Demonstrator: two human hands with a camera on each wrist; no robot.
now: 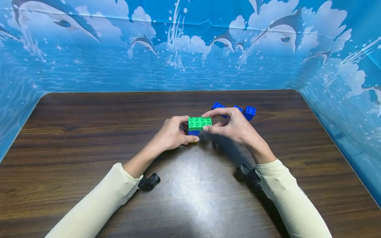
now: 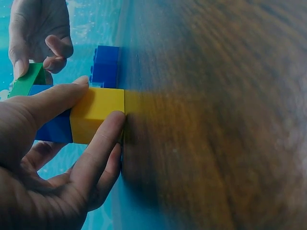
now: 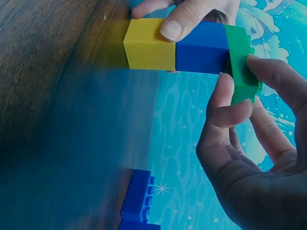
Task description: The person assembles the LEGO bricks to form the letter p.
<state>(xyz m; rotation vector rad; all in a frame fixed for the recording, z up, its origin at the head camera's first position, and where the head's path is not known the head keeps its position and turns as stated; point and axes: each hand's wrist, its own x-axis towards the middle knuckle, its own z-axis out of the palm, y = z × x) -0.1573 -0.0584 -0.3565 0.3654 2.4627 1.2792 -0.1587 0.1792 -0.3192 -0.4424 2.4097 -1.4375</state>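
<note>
A stack of toy building bricks stands on the table between the two hands. Its base is a yellow brick [image 3: 149, 45], with a blue brick [image 3: 201, 47] directly above it. On top lies a longer green brick [image 1: 197, 123], studs up, overhanging the blue one toward the right hand. Whether it is fully seated cannot be told. My left hand [image 1: 172, 132] grips the yellow and blue bricks from the left, thumb in front. My right hand [image 1: 235, 125] pinches the green brick's right end between thumb and fingers.
Behind the right hand lie several loose blue bricks [image 1: 249, 112], partly hidden by it. The dark wooden table [image 1: 89, 132] ends at a blue dolphin-print curtain [image 1: 193, 76] at the back and sides. A black wrist device [image 1: 149, 181] sits by the left cuff.
</note>
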